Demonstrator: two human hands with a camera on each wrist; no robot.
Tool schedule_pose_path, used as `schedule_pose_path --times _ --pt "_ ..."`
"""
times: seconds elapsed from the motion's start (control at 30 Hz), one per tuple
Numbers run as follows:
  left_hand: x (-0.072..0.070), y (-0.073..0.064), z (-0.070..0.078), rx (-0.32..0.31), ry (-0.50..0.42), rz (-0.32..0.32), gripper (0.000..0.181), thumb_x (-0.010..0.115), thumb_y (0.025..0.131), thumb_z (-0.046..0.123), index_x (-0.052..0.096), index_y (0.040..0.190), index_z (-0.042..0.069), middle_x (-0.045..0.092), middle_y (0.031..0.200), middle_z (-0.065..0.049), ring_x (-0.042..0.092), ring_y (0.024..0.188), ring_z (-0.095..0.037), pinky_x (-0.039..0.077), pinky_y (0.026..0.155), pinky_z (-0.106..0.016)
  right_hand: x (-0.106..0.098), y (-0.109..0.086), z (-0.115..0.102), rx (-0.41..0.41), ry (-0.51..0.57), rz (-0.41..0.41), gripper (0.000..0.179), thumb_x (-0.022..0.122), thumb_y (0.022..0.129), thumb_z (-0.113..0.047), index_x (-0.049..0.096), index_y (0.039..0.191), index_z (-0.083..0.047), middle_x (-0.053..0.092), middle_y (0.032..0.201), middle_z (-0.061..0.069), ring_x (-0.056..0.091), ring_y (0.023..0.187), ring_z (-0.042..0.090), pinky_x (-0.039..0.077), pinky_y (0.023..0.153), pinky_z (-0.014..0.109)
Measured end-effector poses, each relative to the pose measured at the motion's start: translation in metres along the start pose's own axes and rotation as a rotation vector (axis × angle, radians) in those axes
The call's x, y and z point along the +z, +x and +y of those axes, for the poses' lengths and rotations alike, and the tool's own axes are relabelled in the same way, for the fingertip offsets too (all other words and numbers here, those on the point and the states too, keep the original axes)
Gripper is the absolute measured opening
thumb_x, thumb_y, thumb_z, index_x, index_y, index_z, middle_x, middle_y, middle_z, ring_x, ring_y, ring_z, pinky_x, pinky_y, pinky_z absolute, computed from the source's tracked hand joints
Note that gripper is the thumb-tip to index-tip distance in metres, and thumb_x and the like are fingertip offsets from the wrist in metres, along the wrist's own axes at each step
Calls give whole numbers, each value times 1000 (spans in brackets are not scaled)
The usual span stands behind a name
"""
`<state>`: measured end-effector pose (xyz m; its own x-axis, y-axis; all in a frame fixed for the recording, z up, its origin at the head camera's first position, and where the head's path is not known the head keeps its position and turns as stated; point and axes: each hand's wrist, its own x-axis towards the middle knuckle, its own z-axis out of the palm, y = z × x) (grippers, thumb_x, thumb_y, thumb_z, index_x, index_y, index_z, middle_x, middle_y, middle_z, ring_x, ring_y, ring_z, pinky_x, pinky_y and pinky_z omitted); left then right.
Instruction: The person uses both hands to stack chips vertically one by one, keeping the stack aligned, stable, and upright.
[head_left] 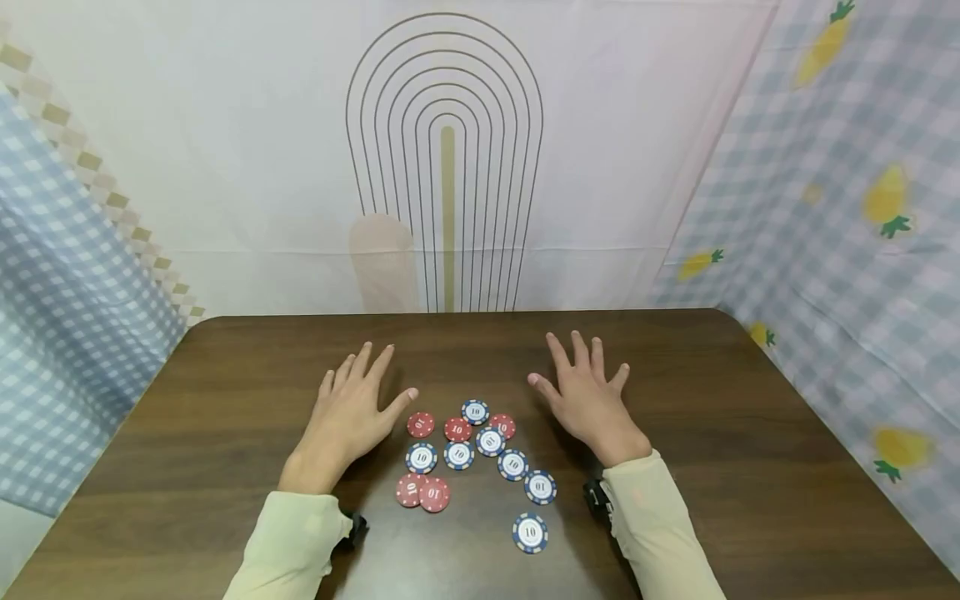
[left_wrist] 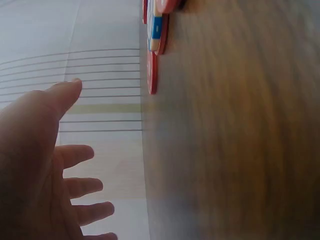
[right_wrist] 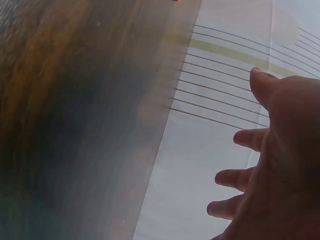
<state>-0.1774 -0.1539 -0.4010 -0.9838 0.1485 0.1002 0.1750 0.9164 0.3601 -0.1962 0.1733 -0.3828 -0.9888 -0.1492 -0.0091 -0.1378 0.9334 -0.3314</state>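
Several red and blue poker chips lie loosely grouped on the table between the two hands. My left hand [head_left: 347,421] is to the left of them, fingers spread, its thumb close to a red poker chip [head_left: 421,424]. On the other side my right hand [head_left: 592,404] is spread as well, holding nothing, with a red poker chip [head_left: 502,427] to its left. Two red chips overlap at the near left, one being the red chip [head_left: 434,495]. A blue poker chip [head_left: 530,533] lies apart, nearest the front. In the left wrist view, the left hand [left_wrist: 35,150] is raised above the tabletop.
The brown wooden table [head_left: 675,517] ends at a white cloth backdrop [head_left: 615,125] printed with arches. Blue checked cloth [head_left: 82,275] hangs on the left, and a pineapple-print cloth [head_left: 847,275] on the right. Dark wrist cameras sit under both wrists.
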Motion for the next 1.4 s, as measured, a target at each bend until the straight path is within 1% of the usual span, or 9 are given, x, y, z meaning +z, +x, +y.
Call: schedule_pose_path --times 0.23,0.37,0.6,0.73,0.87,1.13,1.23,1.33,1.4 --pt "2 -5 3 10 -28 -27 78 58 105 53 34 165 9 23 171 -26 30 152 -53 25 119 -73 6 -1 -7 -29 -18 -68 76 56 108 -47 25 169 -14 12 173 28 2 158 54 4 112 86" --pt "2 -4 7 25 -36 -38 76 58 105 52 37 164 8 26 170 -26 32 151 -52 27 118 -73 7 -1 -8 -29 -26 -72 76 57 108 -47 25 169 -14 13 173 27 4 158 54 4 112 86" --pt "3 0 12 54 -75 -68 70 62 104 47 45 160 9 38 165 -24 40 148 -49 34 115 -71 2 1 -11 -52 -8 -96 74 56 109 -44 26 168 -14 19 171 28 9 157 55 6 112 86" --pt "3 -1 12 72 -87 -105 65 63 104 44 49 157 9 48 159 -21 46 145 -45 37 115 -68 -1 0 -13 -62 -5 -138 72 58 109 -42 28 168 -13 30 167 28 23 155 54 14 113 84" --pt "4 -1 15 88 -106 -124 60 65 104 42 54 153 8 53 156 -18 49 144 -41 38 115 -66 -2 -2 -17 -74 11 -188 70 60 108 -38 30 167 -11 39 162 28 36 150 51 25 115 78" --pt "9 -3 27 144 -164 -148 45 72 101 32 68 138 6 62 144 -13 58 135 -35 42 114 -60 4 -5 -21 -105 59 -249 65 66 106 -32 42 161 -8 44 159 24 45 146 42 40 116 62" --pt "11 -3 33 163 -195 -162 40 75 100 28 70 133 7 65 140 -10 62 130 -32 44 113 -59 6 -6 -22 -131 54 -218 58 70 104 -27 52 153 -4 53 151 22 54 139 38 45 113 56" --pt "14 -4 38 168 -201 -171 37 78 97 26 73 129 8 67 136 -9 64 126 -30 45 111 -60 9 -6 -24 -153 64 -187 47 75 100 -24 62 141 -4 62 136 16 63 122 31 53 105 52" --pt "15 -5 40 169 -190 -171 35 79 96 26 74 127 10 67 135 -9 63 126 -31 45 110 -60 12 -6 -26 -165 78 -180 40 77 99 -22 67 134 -6 65 127 12 65 112 26 56 99 49"
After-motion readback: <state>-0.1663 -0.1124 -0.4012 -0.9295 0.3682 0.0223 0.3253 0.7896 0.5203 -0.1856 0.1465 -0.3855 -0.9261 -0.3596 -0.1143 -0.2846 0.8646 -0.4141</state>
